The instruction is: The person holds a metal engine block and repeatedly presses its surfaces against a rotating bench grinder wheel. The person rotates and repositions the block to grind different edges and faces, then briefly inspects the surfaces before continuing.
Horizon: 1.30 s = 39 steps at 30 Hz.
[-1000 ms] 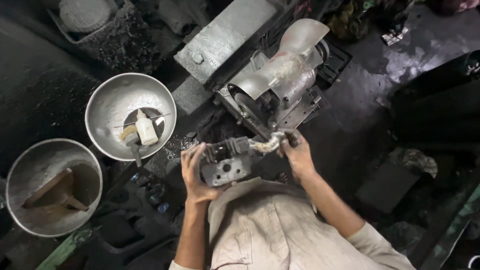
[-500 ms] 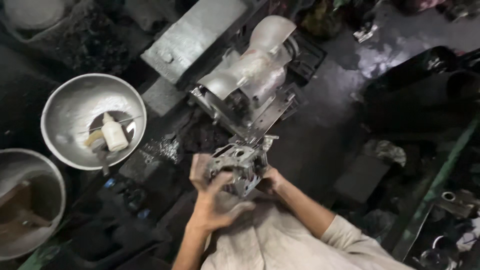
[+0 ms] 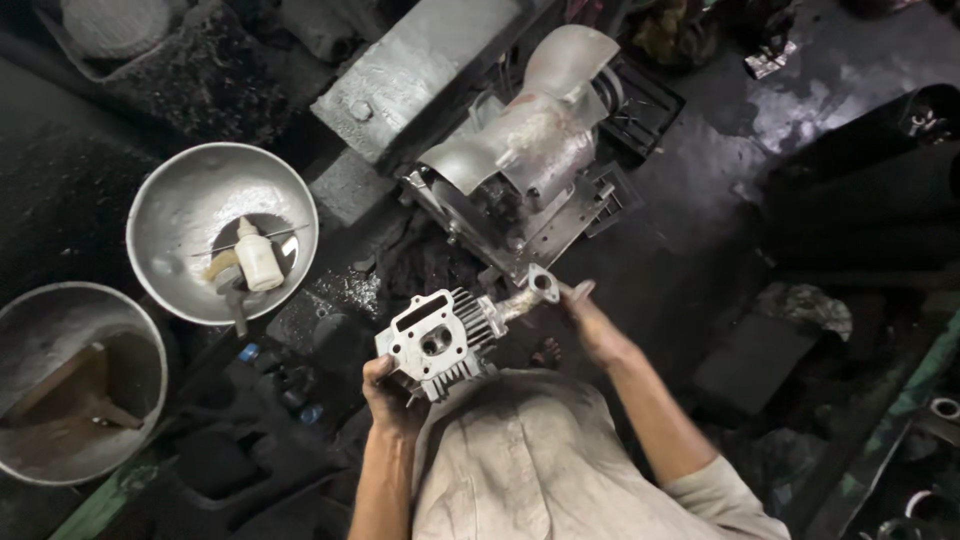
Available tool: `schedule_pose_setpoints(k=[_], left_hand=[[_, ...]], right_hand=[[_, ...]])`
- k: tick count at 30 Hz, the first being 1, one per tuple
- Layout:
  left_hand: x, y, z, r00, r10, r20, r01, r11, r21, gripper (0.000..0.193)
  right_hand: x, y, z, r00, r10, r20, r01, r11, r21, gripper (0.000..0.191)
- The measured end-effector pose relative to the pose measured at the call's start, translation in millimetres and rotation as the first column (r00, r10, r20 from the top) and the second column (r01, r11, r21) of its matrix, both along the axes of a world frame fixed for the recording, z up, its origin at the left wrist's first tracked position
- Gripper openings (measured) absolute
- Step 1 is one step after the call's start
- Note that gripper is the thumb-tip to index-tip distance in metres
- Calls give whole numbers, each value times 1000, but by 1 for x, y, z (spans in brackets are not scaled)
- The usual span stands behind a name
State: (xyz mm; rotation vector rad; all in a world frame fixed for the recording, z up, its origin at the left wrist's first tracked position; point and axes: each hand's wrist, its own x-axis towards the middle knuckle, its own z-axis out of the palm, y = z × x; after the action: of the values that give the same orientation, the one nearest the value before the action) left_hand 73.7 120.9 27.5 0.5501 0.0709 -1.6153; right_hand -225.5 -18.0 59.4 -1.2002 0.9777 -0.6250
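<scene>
I hold a finned metal engine cylinder head [image 3: 440, 343] in front of my chest, its flat gasket face turned up. My left hand [image 3: 392, 396] grips its lower left corner from below. My right hand [image 3: 585, 320] is closed on the pipe stub with a flange [image 3: 530, 292] that sticks out of its right side. Just beyond it stands a grey motor-driven machine [image 3: 520, 170] with a curved metal guard.
A metal bowl [image 3: 190, 200] at the left holds a small white bottle [image 3: 256, 258] and a brush. A second bowl [image 3: 60, 330] with a wooden piece sits at the lower left. A grey metal block [image 3: 420, 70] lies behind the machine. Dark oily floor [image 3: 700, 230] stretches to the right.
The cylinder head has been turned so its flat face points up, and my right hand has shifted out along the pipe stub. The view has swung back to the right.
</scene>
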Motion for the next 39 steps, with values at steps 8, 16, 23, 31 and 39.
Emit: schedule_pose_setpoints(k=[8,16,23,31,39], left_hand=[[22,-36,27,954,-58,293,4,983,184,57],[31,-99,114,960,-53,276,-23,964,264,58],[17,-79,120,866,-111,487,36,986,161,65],[-17,-40,122,430,129,893,-6,990,-140,71],[-36,-16,119,87,290,953,113,948,-299,79]], right_hand=[[31,-45,-15,969,-150,-198,195,953,232,38],[77,-87,4,973,-212,88,160,903,398,42],[85,-78,1,890,-203,409,13,907,422,40],[80,-59,2,922,-297,250,157,874,460,44],[83,-66,-19,935,-283,212,143,852,504,50]])
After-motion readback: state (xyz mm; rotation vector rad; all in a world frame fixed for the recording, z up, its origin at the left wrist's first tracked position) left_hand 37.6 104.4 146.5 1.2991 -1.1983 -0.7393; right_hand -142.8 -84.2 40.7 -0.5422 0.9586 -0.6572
